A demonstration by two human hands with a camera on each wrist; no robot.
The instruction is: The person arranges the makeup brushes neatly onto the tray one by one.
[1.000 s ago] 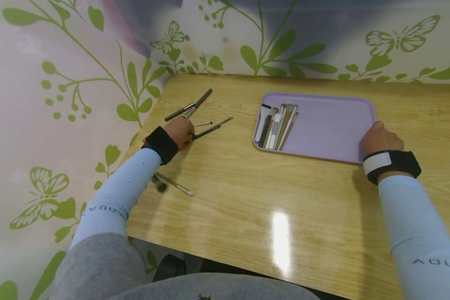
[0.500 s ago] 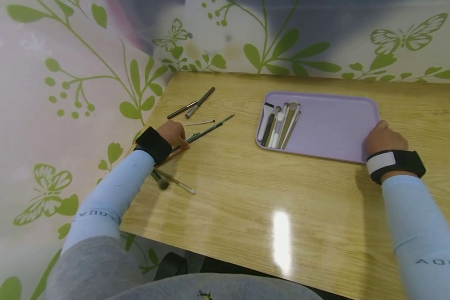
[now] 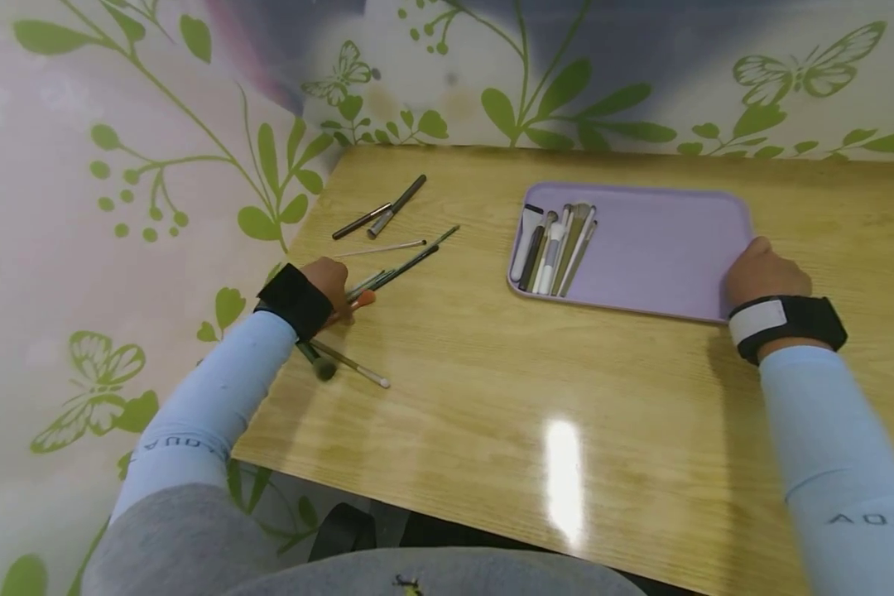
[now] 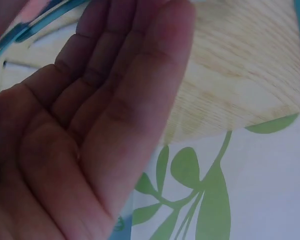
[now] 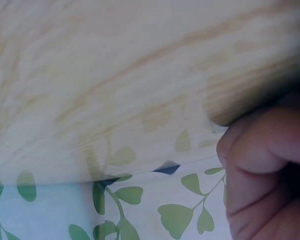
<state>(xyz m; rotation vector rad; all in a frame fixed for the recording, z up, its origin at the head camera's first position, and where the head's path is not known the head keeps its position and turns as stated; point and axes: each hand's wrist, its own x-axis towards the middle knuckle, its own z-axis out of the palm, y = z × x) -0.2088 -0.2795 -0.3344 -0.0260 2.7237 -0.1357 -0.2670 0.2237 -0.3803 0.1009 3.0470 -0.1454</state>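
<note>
Clearly, the left hand (image 3: 331,288), fingers loosely bent and any grip impossible to tell, is nearer the orange-headed makeup brush (image 3: 363,299) it partly covers, which slants across the counter (image 3: 454,414) toward the purple tray (image 3: 663,248) whose right edge the curled right hand (image 3: 767,277) grips.

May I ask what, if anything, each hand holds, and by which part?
The right hand grips the lavender rectangular tray by its right rim. Left hand: cannot be told.
</note>
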